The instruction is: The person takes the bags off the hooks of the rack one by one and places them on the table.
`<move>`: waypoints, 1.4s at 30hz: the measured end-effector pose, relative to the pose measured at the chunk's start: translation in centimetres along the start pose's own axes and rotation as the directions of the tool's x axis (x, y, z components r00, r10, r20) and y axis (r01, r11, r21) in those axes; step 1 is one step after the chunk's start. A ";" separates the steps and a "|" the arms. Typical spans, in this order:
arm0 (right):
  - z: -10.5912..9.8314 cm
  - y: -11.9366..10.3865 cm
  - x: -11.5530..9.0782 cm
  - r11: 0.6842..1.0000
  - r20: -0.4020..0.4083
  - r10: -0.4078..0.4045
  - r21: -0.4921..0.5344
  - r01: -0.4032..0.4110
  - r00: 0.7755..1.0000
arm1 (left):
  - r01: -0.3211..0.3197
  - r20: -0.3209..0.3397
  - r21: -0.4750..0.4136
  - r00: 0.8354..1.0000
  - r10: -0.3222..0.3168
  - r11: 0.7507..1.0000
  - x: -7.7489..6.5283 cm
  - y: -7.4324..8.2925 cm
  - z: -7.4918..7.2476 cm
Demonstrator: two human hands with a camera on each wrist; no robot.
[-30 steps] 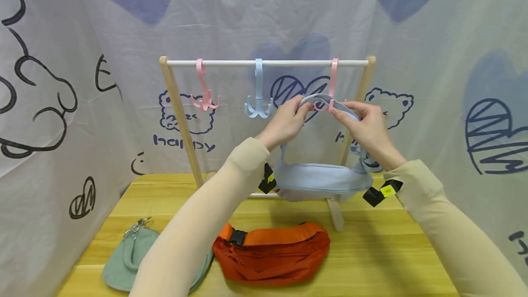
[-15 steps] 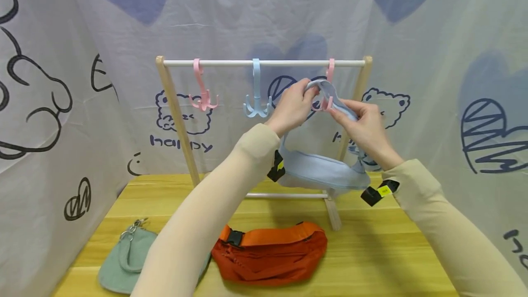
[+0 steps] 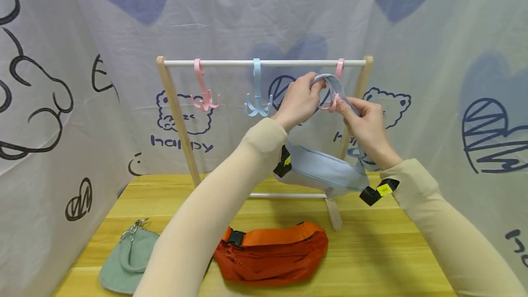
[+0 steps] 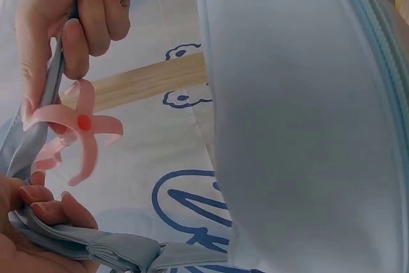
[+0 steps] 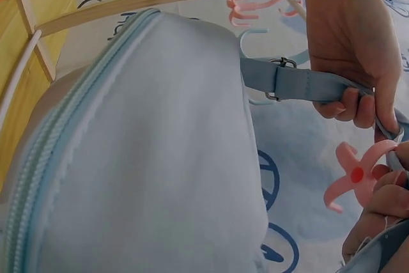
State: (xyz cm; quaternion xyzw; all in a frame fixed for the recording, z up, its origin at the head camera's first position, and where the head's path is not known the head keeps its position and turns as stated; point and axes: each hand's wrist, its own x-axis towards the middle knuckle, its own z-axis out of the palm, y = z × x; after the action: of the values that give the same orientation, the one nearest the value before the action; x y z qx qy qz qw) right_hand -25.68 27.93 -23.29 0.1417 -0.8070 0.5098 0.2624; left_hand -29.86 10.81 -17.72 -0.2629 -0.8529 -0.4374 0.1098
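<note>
A light blue bag (image 3: pixel 326 168) with a zip hangs in front of the rack, its left end higher than its right. My left hand (image 3: pixel 300 101) grips the raised loop of the bag's strap (image 3: pixel 330 77). My right hand (image 3: pixel 368 125) pinches the same strap lower down on the right. Between the hands is the right pink hook (image 3: pixel 332 103); the strap arches close around it. In the left wrist view the pink hook (image 4: pixel 83 123) has several curved prongs beside the strap (image 4: pixel 54 75). A metal buckle (image 5: pixel 281 71) shows on the strap in the right wrist view. Whether the strap rests on a prong, I cannot tell.
The wooden rack (image 3: pixel 177 118) carries another pink hook (image 3: pixel 204 97) at left and a blue hook (image 3: pixel 257 100) mid-rail. On the table (image 3: pixel 383 251) lie an orange waist bag (image 3: pixel 270 258) and a green bag (image 3: pixel 128 260), partly behind my left sleeve.
My left hand has risen and moved right, lifting the strap loop above the prongs. The bag's left end has tilted up. Over the last half second the pink hook has shifted slightly right.
</note>
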 end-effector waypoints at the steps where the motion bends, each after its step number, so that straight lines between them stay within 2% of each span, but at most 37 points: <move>1: 0.0 0.0 0.0 1.000 -0.004 0.013 0.009 -0.013 1.000 | -0.003 0.003 0.002 1.000 0.003 1.000 0.0 0.0 0.0; 9: 0.1 -0.4 0.1 0.995 0.011 0.093 -0.034 -0.093 0.996 | -0.018 0.007 -0.004 1.000 0.018 1.000 0.0 0.3 0.1; 15: 0.2 -0.3 -0.1 0.995 0.023 0.083 -0.060 -0.082 0.996 | -0.107 0.012 -0.053 0.994 0.108 0.993 -0.6 0.4 0.0; 21: 0.1 0.1 -0.9 0.995 0.043 0.054 -0.086 -0.051 0.998 | -0.168 0.013 -0.080 0.985 0.169 0.983 -1.7 -0.4 0.1; 25: 0.0 0.7 -1.7 0.993 0.085 0.058 -0.108 -0.048 0.995 | -0.184 0.005 -0.083 0.983 0.185 0.979 -2.5 -1.1 0.3; 29: 0.1 1.4 -2.9 0.990 0.120 0.056 -0.137 -0.040 0.991 | -0.173 0.020 -0.083 0.984 0.176 0.981 -3.3 -1.7 0.5; 32: 0.1 2.0 -4.2 0.985 0.125 0.013 -0.175 0.009 0.992 | -0.166 0.034 -0.094 0.985 0.170 0.982 -3.9 -2.0 0.6; 37: 0.2 2.7 -6.7 0.959 0.078 -0.126 -0.245 0.142 0.989 | -0.128 0.043 -0.129 0.990 0.135 0.983 -5.0 -2.7 0.8; 39: 0.4 3.0 -7.7 0.941 0.048 -0.190 -0.275 0.196 0.981 | -0.109 0.043 -0.142 0.992 0.116 0.984 -5.4 -3.0 0.9; 42: 0.7 3.5 -9.1 0.899 0.020 -0.302 -0.326 0.292 0.953 | -0.090 0.041 -0.170 0.994 0.098 0.981 -5.9 -3.5 1.0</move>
State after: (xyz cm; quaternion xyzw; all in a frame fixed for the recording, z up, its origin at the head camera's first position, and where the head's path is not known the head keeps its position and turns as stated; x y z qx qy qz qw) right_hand -20.17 28.46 -31.35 0.2097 -0.8448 0.3257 0.3692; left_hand -26.82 7.86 -23.16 -0.3220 -0.8021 -0.4954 0.0869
